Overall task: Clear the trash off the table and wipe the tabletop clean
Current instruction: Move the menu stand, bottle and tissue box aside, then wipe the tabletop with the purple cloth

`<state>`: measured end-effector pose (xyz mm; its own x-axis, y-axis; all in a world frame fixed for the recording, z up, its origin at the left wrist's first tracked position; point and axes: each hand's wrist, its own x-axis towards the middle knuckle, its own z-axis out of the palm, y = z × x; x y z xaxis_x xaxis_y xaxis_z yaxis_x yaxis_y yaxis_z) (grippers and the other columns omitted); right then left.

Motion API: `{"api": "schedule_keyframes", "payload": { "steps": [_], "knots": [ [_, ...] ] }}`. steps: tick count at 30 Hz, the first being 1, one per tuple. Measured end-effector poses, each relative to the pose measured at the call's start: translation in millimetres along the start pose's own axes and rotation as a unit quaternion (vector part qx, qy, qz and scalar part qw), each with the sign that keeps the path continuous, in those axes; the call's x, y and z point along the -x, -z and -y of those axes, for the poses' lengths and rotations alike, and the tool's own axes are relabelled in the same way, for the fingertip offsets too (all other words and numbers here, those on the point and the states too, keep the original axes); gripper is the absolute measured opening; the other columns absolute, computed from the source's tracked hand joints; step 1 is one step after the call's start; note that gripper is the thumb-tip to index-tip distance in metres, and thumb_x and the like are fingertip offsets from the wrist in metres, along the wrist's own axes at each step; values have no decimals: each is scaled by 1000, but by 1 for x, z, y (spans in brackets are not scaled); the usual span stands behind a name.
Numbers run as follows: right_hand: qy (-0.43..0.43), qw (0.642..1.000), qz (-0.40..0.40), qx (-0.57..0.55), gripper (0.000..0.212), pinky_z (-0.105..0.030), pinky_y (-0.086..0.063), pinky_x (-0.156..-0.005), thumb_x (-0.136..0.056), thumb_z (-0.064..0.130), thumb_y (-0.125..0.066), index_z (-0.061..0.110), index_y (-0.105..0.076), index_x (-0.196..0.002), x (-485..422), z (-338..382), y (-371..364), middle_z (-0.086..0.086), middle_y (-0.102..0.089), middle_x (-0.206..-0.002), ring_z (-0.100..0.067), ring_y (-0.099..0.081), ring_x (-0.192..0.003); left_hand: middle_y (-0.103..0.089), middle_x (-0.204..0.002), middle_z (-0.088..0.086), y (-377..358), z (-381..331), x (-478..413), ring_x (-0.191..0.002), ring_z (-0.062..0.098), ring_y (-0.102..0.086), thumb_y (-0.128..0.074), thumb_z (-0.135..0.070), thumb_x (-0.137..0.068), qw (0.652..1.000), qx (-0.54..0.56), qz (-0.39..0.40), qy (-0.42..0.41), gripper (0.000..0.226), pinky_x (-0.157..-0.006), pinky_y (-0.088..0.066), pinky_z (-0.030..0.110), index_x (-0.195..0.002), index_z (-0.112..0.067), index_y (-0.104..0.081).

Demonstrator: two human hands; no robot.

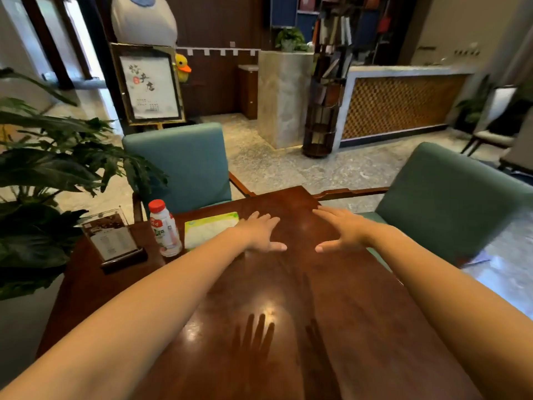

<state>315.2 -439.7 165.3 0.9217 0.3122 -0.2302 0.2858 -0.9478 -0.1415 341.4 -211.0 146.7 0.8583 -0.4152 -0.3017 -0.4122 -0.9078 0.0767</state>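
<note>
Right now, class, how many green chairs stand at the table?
2: left chair past the table behind the bottle; right chair beside it. Others may be out of view.

I assess this as a public seating area of a café, tea house or hotel lobby, not a home. Grounds:

- A polished wooden counter (288, 284) carries an upright menu card holder (114, 241) and a tissue pack (210, 228).
- Two matching padded teal chairs (184, 166) (450, 203) are drawn up to it.
- A framed sign (150, 85) with brush lettering stands on an easel facing the seating.
- A long front desk (403, 102) with a lattice front and pale stone top runs along the far wall.
- A tall book rack (326, 105) stands beside it.
- The stone floor (274, 163) is polished, and a large potted plant (52, 168) stands on the left.
</note>
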Motion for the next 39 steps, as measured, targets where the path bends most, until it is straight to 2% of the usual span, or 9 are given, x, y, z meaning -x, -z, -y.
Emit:
{"api": "schedule_keyframes", "payload": {
  "steps": [8,13,17,21,28,31,34,37,39],
  "knots": [
    [-84,996,-16,-42,96,-39,-11,-119,-79,61,-58,27,-3,-151,129,-59,-24,4,-1,-160,-21,-5,-147,-2,-159,4,-25,-119,17,-146,29,3,-42,-61,-88,996,-5,20,-83,82,-116,-10,53,-150,-24,-4],
    [-146,985,-22,-88,110,-42,-15,-120,-64,77,-51,24,-9,-150,199,-90,-59,0,-8,-160,-23,-11,-147,-2,-159,3,-54,-188,16,-146,28,4,-40,-61,-89,987,-19,47,-151,80,-116,-10,53,-150,-24,-5],
    [-191,972,-16,-139,91,-33,-11,-117,-82,50,-63,18,-12,-151,252,-111,-106,-4,-11,-159,-22,-13,-146,-2,-159,3,-88,-241,15,-146,29,3,-40,-60,-89,976,-27,83,-198,79,-115,-10,54,-150,-23,-5],
    [-244,954,-4,-173,74,-25,-14,-113,-91,38,-56,11,-18,-149,290,-128,-157,-7,-20,-157,-22,-21,-144,-5,-159,2,-136,-285,13,-146,27,2,-41,-59,-90,964,-22,115,-240,79,-115,-11,53,-150,-23,-5],
    [-325,928,29,-178,60,-31,-8,-118,-98,29,-44,9,-19,-149,312,-149,-261,-12,-12,-159,-25,-11,-147,-19,-157,5,-219,-342,4,-145,26,-12,-45,-52,-91,951,33,148,-269,77,-117,-18,40,-149,-16,-11],
    [-332,928,-16,-170,58,-32,-6,-119,-99,27,-42,11,-19,-149,315,-149,-288,-9,-10,-159,-25,-8,-147,-33,-150,9,-241,-359,3,-139,28,-28,-47,-42,-93,952,100,118,-266,64,-111,-28,37,-146,-14,-24],
    [-325,922,-91,-190,47,-30,-16,-115,-97,21,-46,10,-38,-142,318,-152,-295,-8,-30,-153,-26,-26,-141,-54,-128,12,-253,-375,3,-119,32,-49,-51,-35,-92,951,160,53,-259,43,-95,-45,41,-131,-18,-44],
    [-336,916,-147,-162,37,-33,-29,-106,-94,17,-52,12,-53,-130,319,-167,-290,-8,-51,-138,-28,-43,-127,-56,-126,10,-261,-391,7,-122,29,-43,-54,-31,-92,951,159,25,-266,47,-95,-43,40,-134,-15,-43],
    [-378,900,-181,-119,42,-37,-33,-104,-92,20,-53,13,-48,-133,318,-181,-283,-7,-49,-138,-30,-41,-126,-57,-124,9,-264,-398,7,-121,28,-43,-57,-30,-90,954,158,-3,-256,47,-95,-43,40,-132,-13,-46]
  ]
}}
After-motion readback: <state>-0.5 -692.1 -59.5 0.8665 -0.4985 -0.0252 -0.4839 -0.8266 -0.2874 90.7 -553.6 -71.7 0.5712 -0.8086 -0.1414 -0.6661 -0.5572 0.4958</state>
